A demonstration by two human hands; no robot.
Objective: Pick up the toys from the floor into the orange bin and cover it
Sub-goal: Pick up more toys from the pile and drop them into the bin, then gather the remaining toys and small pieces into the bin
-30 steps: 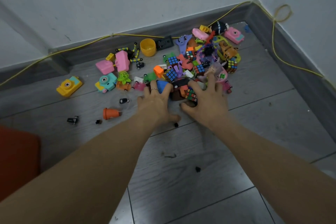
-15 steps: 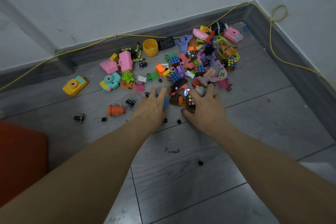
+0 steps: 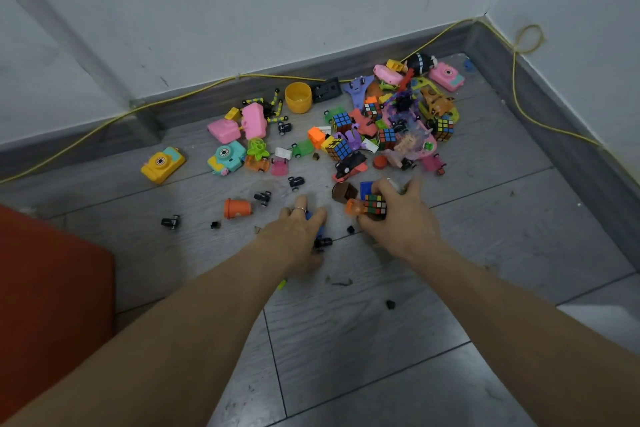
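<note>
A heap of small toys [image 3: 391, 125] lies on the grey floor near the room's corner: puzzle cubes, toy cameras, little cars. My right hand [image 3: 398, 222] curls over a small cluster at the heap's near edge, holding a puzzle cube [image 3: 375, 205] with an orange piece and a brown piece beside it. My left hand [image 3: 298, 236] lies flat on the floor over a blue toy [image 3: 310, 217], fingers fairly straight. A corner of the orange bin [image 3: 52, 305] shows at the left edge.
An orange cup [image 3: 236, 208], a yellow toy camera [image 3: 162, 164] and a teal camera [image 3: 225, 158] lie left of the heap. Small black wheel parts are scattered on the floor. A yellow cable [image 3: 519, 80] runs along the skirting and up the right wall.
Both hands have pulled back toward me from the heap, dragging a few toys along. The right hand has closed around a puzzle cube.
</note>
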